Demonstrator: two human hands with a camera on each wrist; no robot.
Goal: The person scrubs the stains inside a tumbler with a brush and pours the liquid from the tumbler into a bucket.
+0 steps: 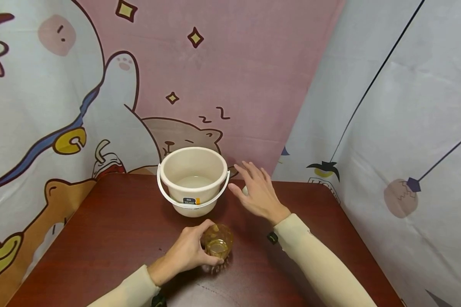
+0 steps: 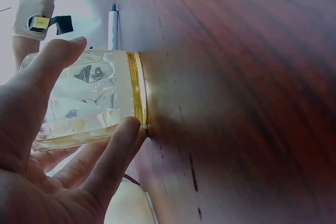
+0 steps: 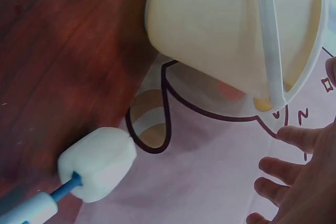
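Observation:
My left hand (image 1: pixel 190 247) grips an amber-tinted drinking glass (image 1: pixel 218 243), thumb on one side and fingers on the other. In the left wrist view the glass (image 2: pixel 86 95) is upright, its base at or just above the tabletop. My right hand (image 1: pixel 259 194) is in the air just right of the bucket, fingers spread, holding nothing. Below it lies a sponge cup brush; its white sponge head (image 3: pixel 100 163) and blue-and-white handle (image 3: pixel 31 211) show in the right wrist view. From the head camera, the hand hides most of the brush.
A cream bucket (image 1: pixel 194 209) stands behind the glass with its white handle (image 1: pixel 194 206) folded down in front; it seems to hold some water. The dark red wooden table (image 1: pixel 115 238) meets cartoon-printed cloth (image 1: pixel 253 85) at the back and sides.

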